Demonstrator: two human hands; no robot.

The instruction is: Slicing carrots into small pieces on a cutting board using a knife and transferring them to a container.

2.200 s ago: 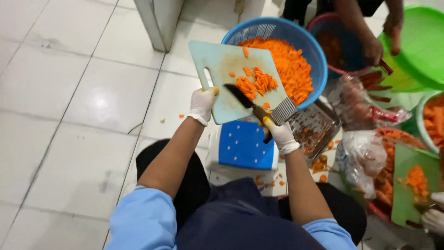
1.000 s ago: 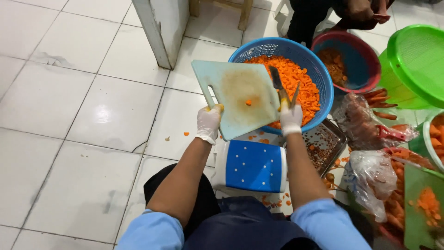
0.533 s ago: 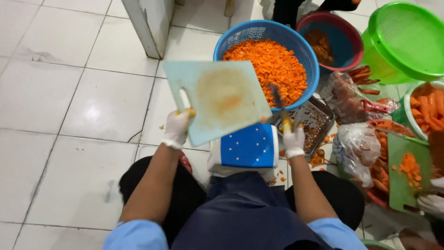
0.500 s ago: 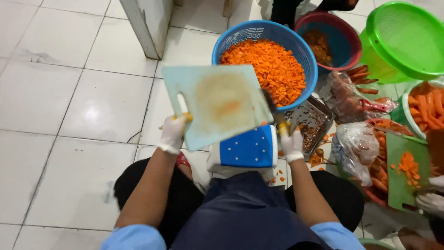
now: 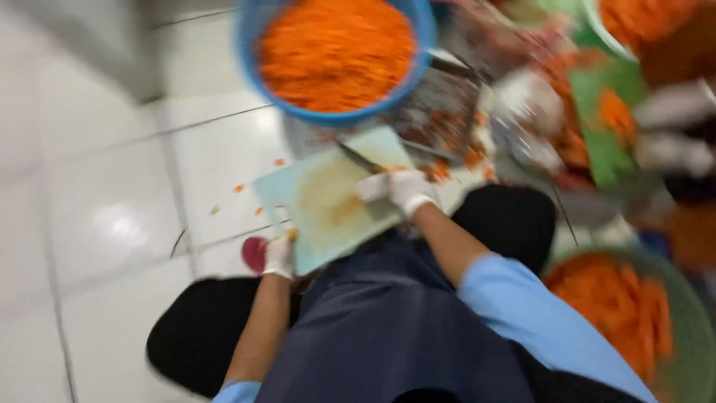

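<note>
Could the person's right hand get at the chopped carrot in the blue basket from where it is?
Probably yes: the right hand rests on the cutting board, and the blue basket sits just beyond, open-topped, with nothing between.

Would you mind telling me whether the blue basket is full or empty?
Full: the blue basket is heaped with chopped carrot almost to its rim.

A person seen from above wears white gloves on both the left hand point(image 5: 279, 256) and the right hand point(image 5: 409, 191). Light blue short sleeves point(image 5: 522, 310) end above the elbows. A dark navy apron point(image 5: 388, 336) covers the lap, over black trousers point(image 5: 190, 336) at both knees. The picture is blurred.
</note>
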